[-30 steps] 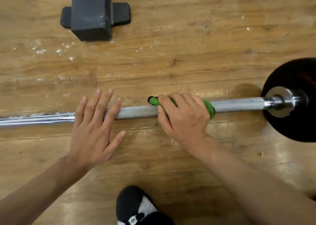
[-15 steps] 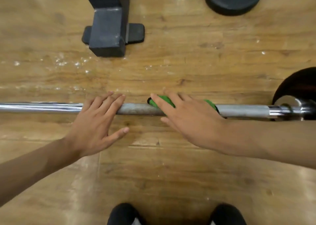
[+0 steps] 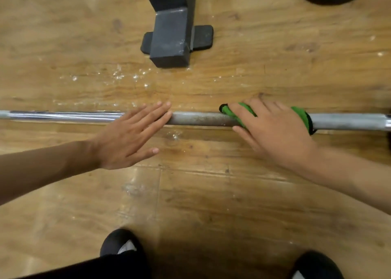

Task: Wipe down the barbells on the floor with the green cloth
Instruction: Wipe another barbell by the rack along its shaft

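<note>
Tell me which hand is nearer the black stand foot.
Left. The left hand lies flat on the barbell shaft just below the black stand foot; the right hand grips the green cloth farther right.

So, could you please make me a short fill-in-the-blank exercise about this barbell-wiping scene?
The right hand grips a folded ____ cloth round the long steel barbell.
The left hand rests flat on the barbell and holds ____.
The dark metal rack foot stands on the ____ plank floor beyond the barbell.
Answers: green; nothing; wooden.
</note>
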The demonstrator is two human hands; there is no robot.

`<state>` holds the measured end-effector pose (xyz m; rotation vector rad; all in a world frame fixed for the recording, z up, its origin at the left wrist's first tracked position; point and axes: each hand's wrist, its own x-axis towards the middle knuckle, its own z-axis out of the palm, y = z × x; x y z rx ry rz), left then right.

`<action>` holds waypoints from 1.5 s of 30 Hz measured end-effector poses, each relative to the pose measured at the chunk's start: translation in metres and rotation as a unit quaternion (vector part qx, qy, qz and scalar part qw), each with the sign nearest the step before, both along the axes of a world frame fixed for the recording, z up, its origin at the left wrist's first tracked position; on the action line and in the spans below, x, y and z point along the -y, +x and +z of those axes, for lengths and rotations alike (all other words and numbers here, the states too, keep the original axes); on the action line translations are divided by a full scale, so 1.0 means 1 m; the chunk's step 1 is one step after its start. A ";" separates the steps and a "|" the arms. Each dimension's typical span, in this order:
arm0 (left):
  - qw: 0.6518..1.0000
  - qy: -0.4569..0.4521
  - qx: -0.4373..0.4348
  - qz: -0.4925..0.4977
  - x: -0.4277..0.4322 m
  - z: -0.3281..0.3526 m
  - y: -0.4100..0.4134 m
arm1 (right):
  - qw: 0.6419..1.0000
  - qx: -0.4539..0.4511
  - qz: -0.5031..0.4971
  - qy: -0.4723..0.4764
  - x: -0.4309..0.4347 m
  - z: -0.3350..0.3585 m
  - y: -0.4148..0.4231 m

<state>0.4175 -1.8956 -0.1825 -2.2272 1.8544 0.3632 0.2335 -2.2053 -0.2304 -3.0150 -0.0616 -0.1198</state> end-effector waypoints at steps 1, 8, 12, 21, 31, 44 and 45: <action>1.000 0.000 0.016 -0.012 -0.003 -0.001 0.006 | 1.000 0.004 0.014 -0.005 0.004 0.000 -0.005; 0.992 -0.111 0.056 0.013 -0.013 -0.031 0.039 | 0.994 -0.039 0.083 -0.065 0.025 0.007 -0.028; 0.985 -0.156 0.045 0.062 -0.019 -0.042 0.041 | 0.997 -0.021 0.053 -0.058 -0.008 0.007 -0.007; 0.977 -0.169 0.043 0.127 -0.030 -0.042 0.052 | 0.987 0.008 0.133 -0.086 -0.069 -0.001 0.043; 0.966 -0.195 0.090 0.145 -0.024 -0.050 0.048 | 0.989 0.023 0.098 -0.106 -0.010 -0.004 0.005; 0.962 -0.207 0.089 0.156 -0.015 -0.051 0.063 | 0.970 0.014 0.184 -0.155 0.004 0.000 0.025; 0.962 -0.209 0.091 0.152 -0.014 -0.051 0.064 | 0.972 0.012 0.174 -0.157 0.023 0.001 0.011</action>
